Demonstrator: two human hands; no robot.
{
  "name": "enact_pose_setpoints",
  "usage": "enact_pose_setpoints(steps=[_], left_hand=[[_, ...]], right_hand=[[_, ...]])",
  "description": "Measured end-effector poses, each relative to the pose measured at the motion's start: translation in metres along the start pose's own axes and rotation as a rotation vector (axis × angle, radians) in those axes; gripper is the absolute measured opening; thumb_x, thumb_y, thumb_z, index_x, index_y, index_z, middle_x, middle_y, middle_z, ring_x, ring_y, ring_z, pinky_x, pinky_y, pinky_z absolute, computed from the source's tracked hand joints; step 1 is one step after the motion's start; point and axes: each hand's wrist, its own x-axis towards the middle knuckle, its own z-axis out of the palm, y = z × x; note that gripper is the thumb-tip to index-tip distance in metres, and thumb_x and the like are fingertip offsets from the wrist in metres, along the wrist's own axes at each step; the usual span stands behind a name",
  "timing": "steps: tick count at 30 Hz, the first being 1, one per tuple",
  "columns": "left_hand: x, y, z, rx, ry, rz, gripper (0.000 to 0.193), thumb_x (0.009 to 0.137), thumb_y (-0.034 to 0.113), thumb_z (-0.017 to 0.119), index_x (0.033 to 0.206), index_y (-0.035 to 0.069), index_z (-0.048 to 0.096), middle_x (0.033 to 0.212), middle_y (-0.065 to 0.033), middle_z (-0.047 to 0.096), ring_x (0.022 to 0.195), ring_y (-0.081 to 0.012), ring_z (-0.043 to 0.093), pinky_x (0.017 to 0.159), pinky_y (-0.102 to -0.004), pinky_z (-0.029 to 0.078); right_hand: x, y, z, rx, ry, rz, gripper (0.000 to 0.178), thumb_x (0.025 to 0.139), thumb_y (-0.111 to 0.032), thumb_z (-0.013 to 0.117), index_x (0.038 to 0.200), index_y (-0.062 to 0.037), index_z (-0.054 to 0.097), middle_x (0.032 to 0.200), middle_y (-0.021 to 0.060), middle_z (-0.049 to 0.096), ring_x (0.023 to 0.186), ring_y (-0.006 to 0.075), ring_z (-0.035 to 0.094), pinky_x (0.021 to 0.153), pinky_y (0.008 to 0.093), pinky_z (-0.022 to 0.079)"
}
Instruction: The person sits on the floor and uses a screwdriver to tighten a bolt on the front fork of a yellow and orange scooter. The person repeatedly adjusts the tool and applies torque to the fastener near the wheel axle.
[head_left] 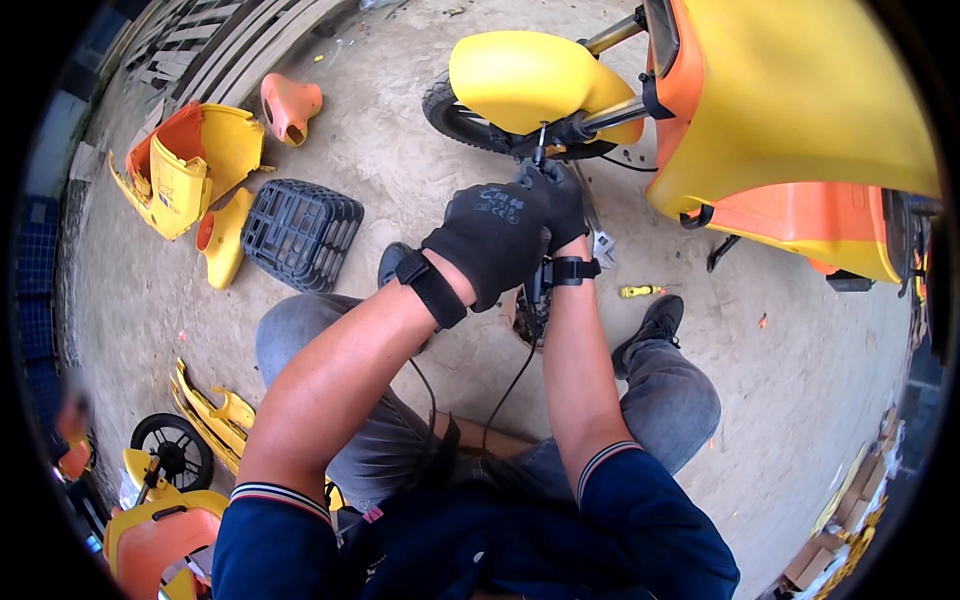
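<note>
Both my hands wear black gloves and are brought together beside the front wheel point(461, 123) of a yellow and orange scooter point(800, 110). My left hand point(487, 235) is closed, its back toward me. Close against it, my right hand point(565, 203) is closed too. Past the fingers shows a slim dark tool with a thin metal shaft, which looks like a screwdriver point(540, 152). Its tip is at the fork's lower end, by the yellow front fender point(525, 80). Most of the handle is hidden in the gloves, so how each hand shares it is hard to see.
An adjustable wrench point(603, 248) and a yellow-handled screwdriver point(641, 291) lie on the concrete near my right foot. To the left are a black basket point(302, 233), yellow and orange body panels point(190, 165) and wooden pallets point(250, 45). Cables hang from my wrist straps.
</note>
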Motion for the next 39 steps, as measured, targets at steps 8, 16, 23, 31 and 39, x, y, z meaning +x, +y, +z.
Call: enact_pose_setpoints(steps=[8, 16, 23, 31, 39], left_hand=[[-0.002, -0.001, -0.001, 0.037, 0.012, 0.026, 0.026, 0.077, 0.022, 0.063, 0.096, 0.006, 0.055, 0.08, -0.0151, 0.061, 0.074, -0.0341, 0.061, 0.065, -0.0445, 0.048], [-0.002, 0.0, 0.0, 0.041, 0.032, 0.019, 0.026, 0.077, 0.021, 0.063, 0.096, 0.006, 0.055, 0.08, -0.0143, 0.061, 0.075, -0.0333, 0.061, 0.066, -0.0441, 0.049], [-0.001, 0.002, 0.0, 0.06, -0.009, -0.002, 0.024, 0.077, 0.021, 0.064, 0.095, 0.007, 0.056, 0.081, -0.0142, 0.061, 0.075, -0.0329, 0.062, 0.066, -0.0437, 0.049], [0.0, 0.002, -0.001, 0.057, -0.034, -0.011, 0.025, 0.077, 0.02, 0.064, 0.096, 0.006, 0.056, 0.081, -0.0144, 0.061, 0.076, -0.0331, 0.062, 0.066, -0.0433, 0.049], [-0.001, 0.0, 0.003, 0.054, 0.006, 0.019, 0.028, 0.078, 0.021, 0.063, 0.1, 0.006, 0.055, 0.082, -0.0146, 0.061, 0.076, -0.0334, 0.061, 0.067, -0.0437, 0.049]], right_hand=[[0.002, 0.003, -0.022, 0.72, -0.317, 0.225, 0.028, 0.092, -0.007, 0.051, 0.118, 0.0041, 0.053, 0.11, 0.0171, 0.061, 0.095, 0.0198, 0.061, 0.087, 0.0272, 0.049], [0.003, 0.006, -0.005, 0.48, -0.143, 0.145, 0.023, 0.091, -0.007, 0.055, 0.111, 0.0033, 0.057, 0.095, 0.009, 0.063, 0.083, 0.0142, 0.059, 0.075, 0.0232, 0.047], [-0.002, -0.003, -0.008, 0.653, -0.232, 0.169, 0.026, 0.09, -0.011, 0.057, 0.112, 0.0032, 0.056, 0.102, 0.0108, 0.061, 0.089, 0.0154, 0.057, 0.08, 0.0243, 0.046], [-0.003, 0.003, -0.015, 0.698, -0.25, 0.203, 0.027, 0.091, -0.006, 0.053, 0.115, 0.0046, 0.054, 0.107, 0.0149, 0.061, 0.09, 0.0166, 0.057, 0.082, 0.0255, 0.047], [0.003, 0.011, -0.023, 0.576, -0.256, 0.124, 0.026, 0.091, -0.007, 0.054, 0.114, 0.0041, 0.055, 0.096, 0.0093, 0.061, 0.082, 0.013, 0.055, 0.074, 0.0232, 0.046]])
